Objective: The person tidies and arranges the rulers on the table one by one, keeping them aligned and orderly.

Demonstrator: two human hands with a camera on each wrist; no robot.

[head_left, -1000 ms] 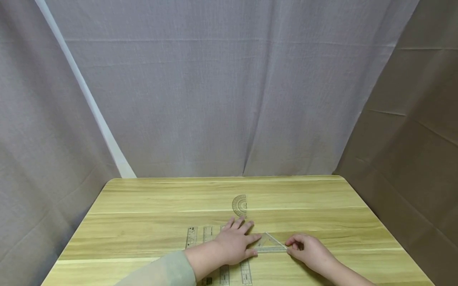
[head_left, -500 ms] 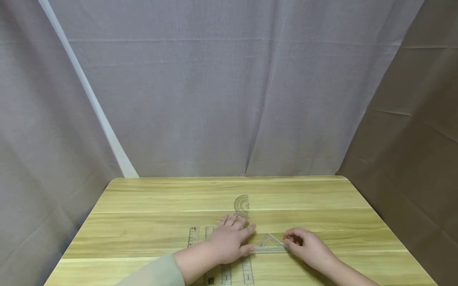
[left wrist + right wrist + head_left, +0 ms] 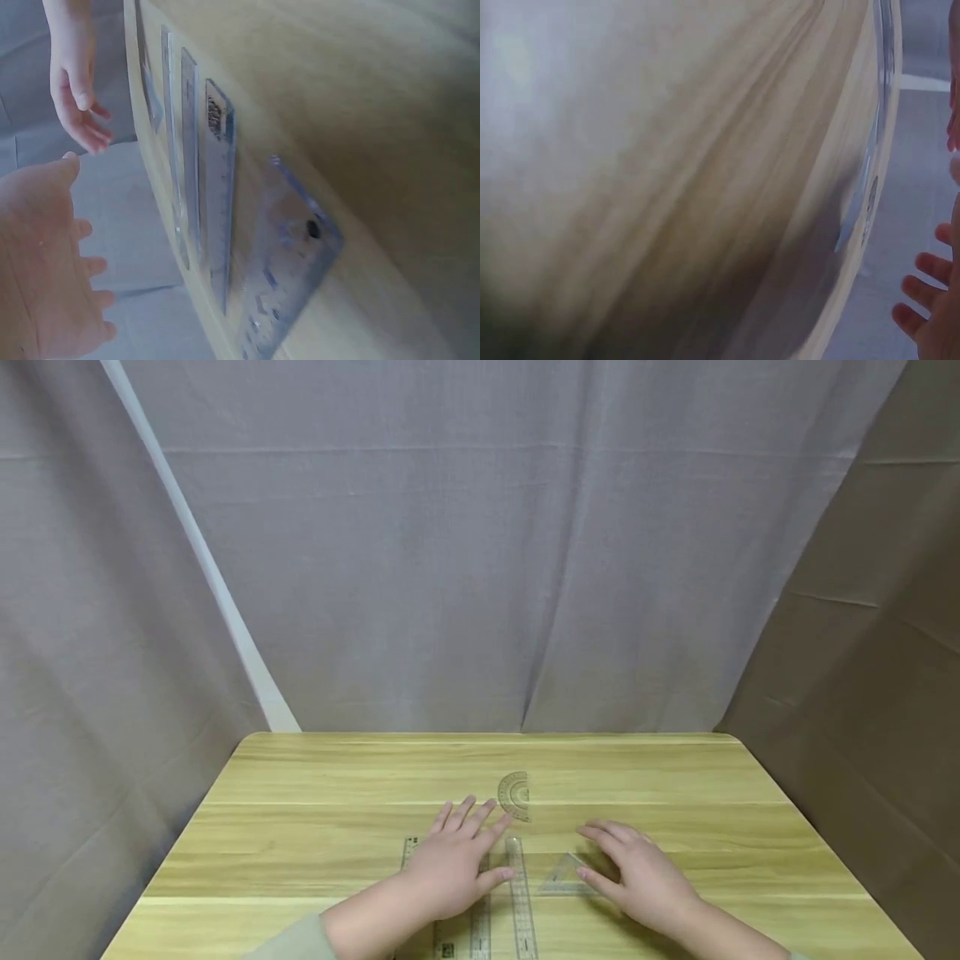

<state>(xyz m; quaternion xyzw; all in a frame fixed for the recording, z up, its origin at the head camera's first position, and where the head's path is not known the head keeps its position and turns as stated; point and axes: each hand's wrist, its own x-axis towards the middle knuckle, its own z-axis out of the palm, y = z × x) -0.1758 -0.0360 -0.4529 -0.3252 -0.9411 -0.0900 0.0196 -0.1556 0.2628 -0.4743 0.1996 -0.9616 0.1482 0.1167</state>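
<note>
My left hand (image 3: pixel 453 872) hovers over clear rulers with fingers spread, and holds nothing. In the left wrist view that hand (image 3: pixel 37 262) is apart from the tabletop. Just right of its thumb lies a clear ruler (image 3: pixel 522 906); other rulers (image 3: pixel 480 935) run parallel to it, partly hidden under the hand and forearm. A clear triangular set square (image 3: pixel 557 885) lies flat farther right. Over its right end is my right hand (image 3: pixel 645 881), fingers loosely extended and thumb apart. Nothing shows between the right fingers (image 3: pixel 919 289) in the right wrist view.
A clear protractor (image 3: pixel 514 795) lies beyond the rulers, its straight edge facing right. The wood-grain table (image 3: pixel 300 827) has grey cloth (image 3: pixel 420 593) hanging behind it and at the left, and a brownish cloth (image 3: pixel 862 693) at the right.
My left hand has slid left off the set square, uncovering the rightmost ruler. The right fingers have let go of the set square's right corner and opened, and that hand has shifted slightly left.
</note>
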